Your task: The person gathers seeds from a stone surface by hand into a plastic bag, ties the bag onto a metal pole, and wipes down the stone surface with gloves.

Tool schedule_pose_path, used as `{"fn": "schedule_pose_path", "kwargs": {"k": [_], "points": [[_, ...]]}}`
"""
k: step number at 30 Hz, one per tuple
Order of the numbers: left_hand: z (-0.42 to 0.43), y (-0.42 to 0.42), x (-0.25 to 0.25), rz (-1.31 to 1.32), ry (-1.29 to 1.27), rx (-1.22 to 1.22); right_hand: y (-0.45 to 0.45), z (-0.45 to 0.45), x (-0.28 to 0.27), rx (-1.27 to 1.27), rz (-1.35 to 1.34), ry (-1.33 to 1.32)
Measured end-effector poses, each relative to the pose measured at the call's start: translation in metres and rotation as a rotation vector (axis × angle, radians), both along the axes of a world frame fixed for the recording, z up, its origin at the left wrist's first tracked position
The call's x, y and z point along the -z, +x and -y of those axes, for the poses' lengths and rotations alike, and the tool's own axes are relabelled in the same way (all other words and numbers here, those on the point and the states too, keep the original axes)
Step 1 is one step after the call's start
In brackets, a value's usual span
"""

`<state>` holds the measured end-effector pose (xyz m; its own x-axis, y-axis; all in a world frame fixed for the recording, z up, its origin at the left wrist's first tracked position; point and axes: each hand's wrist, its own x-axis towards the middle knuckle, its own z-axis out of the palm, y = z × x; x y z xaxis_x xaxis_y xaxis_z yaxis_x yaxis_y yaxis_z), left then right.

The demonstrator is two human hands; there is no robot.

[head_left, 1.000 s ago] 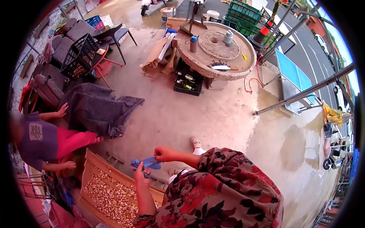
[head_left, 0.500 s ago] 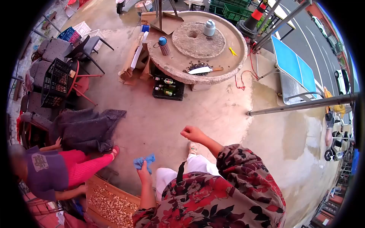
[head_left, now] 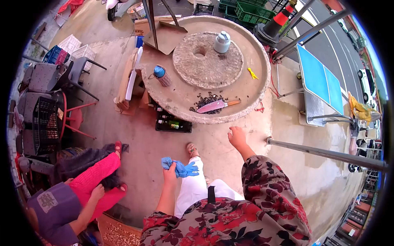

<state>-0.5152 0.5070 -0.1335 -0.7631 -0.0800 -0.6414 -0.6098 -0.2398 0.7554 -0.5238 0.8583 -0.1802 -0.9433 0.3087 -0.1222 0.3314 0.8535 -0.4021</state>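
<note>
My left hand is closed around crumpled blue disposable gloves, held out in front of my left leg. Nothing is in my right hand, whose fingers are loosely bent and apart, just short of the round stone millstone table. Near the table's front edge lies a knife with a wooden handle, across scattered small dark pieces. A blue-capped bottle, a pale jar and a small yellow item also stand or lie on the stone.
Beneath the table is a black crate of bottles. A person in pink trousers sits at lower left beside a tray of sliced pieces. Chairs line the left; a metal pole and blue folding table are right.
I have stepped forward, so the stone table is closer. My right hand has moved right and its fingers have loosened. The seated person has drawn an arm back from the tray.
</note>
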Motion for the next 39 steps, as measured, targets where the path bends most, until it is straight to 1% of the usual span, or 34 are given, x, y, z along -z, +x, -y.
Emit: {"fn": "schedule_pose_path", "kwargs": {"k": [4, 5, 8, 9, 11, 12, 14, 15, 17, 18, 19, 22, 23, 25, 26, 28, 29, 31, 32, 33, 34, 36, 37, 38, 39], "points": [[-0.048, -0.076, 0.022, 0.073, -0.039, 0.173, -0.056, -0.037, 0.052, 0.040, 0.243, 0.106], [-0.063, -0.096, 0.023, 0.115, -0.103, 0.202, -0.073, -0.048, 0.062, 0.013, 0.291, 0.161], [-0.096, -0.140, 0.039, 0.060, -0.072, 0.247, -0.105, -0.075, 0.101, -0.030, 0.289, 0.209], [-0.104, -0.152, 0.046, 0.040, -0.092, 0.234, -0.117, -0.080, 0.103, -0.043, 0.326, 0.222], [-0.121, -0.168, 0.063, 0.004, -0.124, 0.205, -0.134, -0.093, 0.124, -0.128, 0.218, 0.275], [-0.129, -0.174, 0.067, 0.033, -0.140, 0.194, -0.139, -0.099, 0.135, -0.168, 0.165, 0.300], [-0.143, -0.184, 0.074, 0.082, -0.164, 0.171, -0.152, -0.113, 0.159, -0.274, 0.166, 0.371], [-0.150, -0.182, 0.080, 0.071, -0.163, 0.117, -0.157, -0.119, 0.171, -0.325, 0.166, 0.407], [-0.162, -0.177, 0.080, 0.118, -0.111, 0.019, -0.169, -0.122, 0.179, -0.397, 0.229, 0.390], [-0.171, -0.177, 0.071, 0.132, -0.078, -0.032, -0.184, -0.127, 0.167, -0.433, 0.253, 0.390], [-0.184, -0.173, 0.068, 0.133, -0.012, -0.074, -0.193, -0.137, 0.158, -0.470, 0.223, 0.381], [-0.202, -0.136, 0.087, 0.218, 0.010, -0.155, -0.193, -0.145, 0.159, -0.684, 0.379, 0.252], [-0.210, -0.125, 0.094, 0.243, 0.008, -0.159, -0.192, -0.151, 0.154, -0.694, 0.400, 0.130], [-0.226, -0.101, 0.108, 0.293, 0.007, -0.161, -0.182, -0.157, 0.138, -0.673, 0.505, -0.107], [-0.234, -0.095, 0.111, 0.288, -0.011, -0.117, -0.178, -0.156, 0.130, -0.656, 0.550, -0.222], [-0.253, -0.092, 0.111, 0.271, -0.047, -0.024, -0.164, -0.148, 0.110, -0.556, 0.513, -0.358], [-0.264, -0.091, 0.112, 0.286, 0.024, 0.011, -0.154, -0.142, 0.096, -0.512, 0.446, -0.410], [-0.285, -0.099, 0.098, 0.340, 0.116, 0.057, -0.134, -0.123, 0.077, -0.481, 0.358, -0.381], [-0.291, -0.103, 0.094, 0.367, 0.162, 0.082, -0.127, -0.109, 0.064, -0.439, 0.285, -0.429], [-0.294, -0.101, 0.101, 0.351, 0.157, 0.146, -0.119, -0.099, 0.058, -0.417, 0.283, -0.411], [-0.295, -0.100, 0.105, 0.355, 0.162, 0.146, -0.112, -0.090, 0.055, -0.428, 0.307, -0.422], [-0.291, -0.099, 0.113, 0.368, 0.169, 0.155, -0.101, -0.077, 0.055, -0.448, 0.241, -0.422], [-0.284, -0.100, 0.114, 0.401, 0.235, 0.118, -0.098, -0.073, 0.056, -0.443, 0.214, -0.421], [-0.282, -0.099, 0.114, 0.411, 0.197, 0.105, -0.096, -0.070, 0.057, -0.443, 0.187, -0.424], [-0.279, -0.107, 0.103, 0.420, 0.154, 0.092, -0.096, -0.066, 0.056, -0.443, 0.157, -0.432]]}}
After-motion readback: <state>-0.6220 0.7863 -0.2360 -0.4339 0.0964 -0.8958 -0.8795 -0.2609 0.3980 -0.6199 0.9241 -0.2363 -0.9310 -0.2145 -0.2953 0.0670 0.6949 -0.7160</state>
